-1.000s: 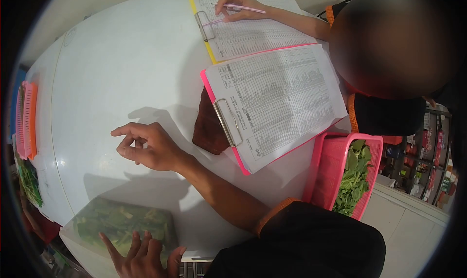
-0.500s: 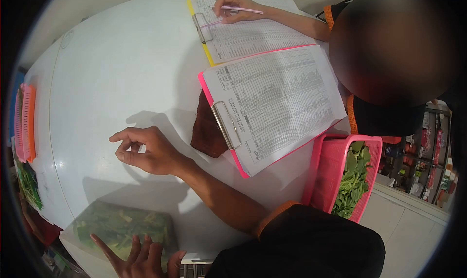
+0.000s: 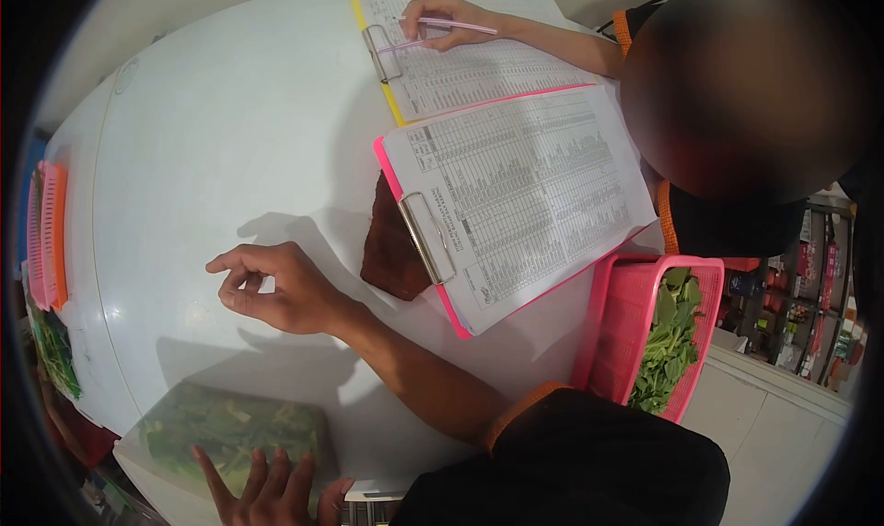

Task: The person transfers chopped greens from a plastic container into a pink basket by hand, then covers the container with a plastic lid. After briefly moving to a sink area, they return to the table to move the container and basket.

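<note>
At the bottom left of the head view, a clear plastic package of leafy greens [image 3: 230, 425] lies near the table edge. My left hand [image 3: 267, 491] rests on its near side, fingers spread, thumb apart at the right. The wrist is out of the picture. Farther in, my right hand [image 3: 281, 288] hovers over the white table [image 3: 203, 157]. Its fingers are loosely bent with a gap between thumb and index finger, and nothing is in it. Right of that hand, a dark brown flat piece [image 3: 396, 250] lies partly under a pink clipboard [image 3: 461, 326] with printed sheets.
Across the table, a co-worker's hand [image 3: 451, 21] holds a pen over sheets on a yellow clipboard [image 3: 396, 107]. A pink basket [image 3: 608, 333] with loose green leaves stands at the right. Pink and orange baskets [image 3: 48, 236] and more greens [image 3: 55, 351] line the left edge.
My left hand's fingers have slid slightly right along the package. My right hand has stayed almost still. The co-worker's hand with the pen has shifted slightly left.
</note>
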Action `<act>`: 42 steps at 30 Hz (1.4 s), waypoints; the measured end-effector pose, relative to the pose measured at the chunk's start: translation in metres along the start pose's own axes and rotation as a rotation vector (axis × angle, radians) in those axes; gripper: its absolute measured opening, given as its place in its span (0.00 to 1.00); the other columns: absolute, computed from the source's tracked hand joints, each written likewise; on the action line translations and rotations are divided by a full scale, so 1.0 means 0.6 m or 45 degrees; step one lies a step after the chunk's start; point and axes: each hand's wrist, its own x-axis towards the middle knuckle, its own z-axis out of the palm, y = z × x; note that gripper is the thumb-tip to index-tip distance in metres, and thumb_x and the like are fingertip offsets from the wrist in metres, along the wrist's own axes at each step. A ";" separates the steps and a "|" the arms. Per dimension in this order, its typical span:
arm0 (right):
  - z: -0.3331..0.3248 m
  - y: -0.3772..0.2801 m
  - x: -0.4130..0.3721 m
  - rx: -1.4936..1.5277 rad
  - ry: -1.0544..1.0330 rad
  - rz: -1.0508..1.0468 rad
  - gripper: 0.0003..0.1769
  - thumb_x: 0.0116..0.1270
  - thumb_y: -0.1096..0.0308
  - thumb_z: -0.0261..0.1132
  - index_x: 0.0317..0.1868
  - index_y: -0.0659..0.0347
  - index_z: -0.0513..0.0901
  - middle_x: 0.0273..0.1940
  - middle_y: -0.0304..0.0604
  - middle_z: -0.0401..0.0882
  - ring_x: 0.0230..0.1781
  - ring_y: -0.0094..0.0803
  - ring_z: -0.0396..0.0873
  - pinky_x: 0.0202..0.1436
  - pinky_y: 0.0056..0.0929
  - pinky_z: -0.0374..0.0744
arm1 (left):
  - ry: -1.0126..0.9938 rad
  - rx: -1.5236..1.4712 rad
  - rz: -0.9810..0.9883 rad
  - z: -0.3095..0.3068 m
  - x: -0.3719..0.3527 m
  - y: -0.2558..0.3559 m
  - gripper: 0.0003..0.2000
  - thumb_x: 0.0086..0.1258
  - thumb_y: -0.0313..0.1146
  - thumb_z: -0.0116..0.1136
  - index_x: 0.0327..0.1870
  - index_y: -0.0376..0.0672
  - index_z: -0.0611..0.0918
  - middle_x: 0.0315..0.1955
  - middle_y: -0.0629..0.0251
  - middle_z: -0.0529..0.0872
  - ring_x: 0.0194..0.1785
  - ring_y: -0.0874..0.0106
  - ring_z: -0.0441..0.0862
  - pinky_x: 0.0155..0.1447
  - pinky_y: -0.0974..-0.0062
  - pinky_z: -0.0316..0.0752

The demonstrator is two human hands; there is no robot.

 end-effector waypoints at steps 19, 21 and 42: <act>0.000 -0.003 -0.002 0.008 -0.013 0.046 0.19 0.63 0.67 0.66 0.53 0.65 0.81 0.34 0.40 0.86 0.32 0.26 0.79 0.40 0.27 0.77 | -0.017 0.001 0.005 0.001 -0.002 -0.002 0.17 0.69 0.50 0.61 0.37 0.44 0.89 0.42 0.59 0.89 0.53 0.59 0.85 0.66 0.51 0.67; 0.001 -0.001 -0.002 0.006 0.005 0.031 0.20 0.61 0.67 0.66 0.53 0.66 0.81 0.33 0.41 0.86 0.30 0.26 0.79 0.38 0.27 0.77 | -0.022 0.018 0.006 0.000 -0.002 -0.002 0.17 0.69 0.49 0.61 0.37 0.44 0.89 0.42 0.58 0.89 0.53 0.59 0.85 0.64 0.53 0.69; -0.002 -0.014 -0.003 -0.004 -0.002 0.128 0.19 0.62 0.66 0.67 0.53 0.63 0.81 0.28 0.39 0.85 0.22 0.21 0.71 0.28 0.24 0.71 | 0.061 -0.020 0.024 0.000 0.002 0.001 0.16 0.69 0.49 0.60 0.34 0.46 0.88 0.38 0.60 0.90 0.50 0.61 0.87 0.76 0.35 0.34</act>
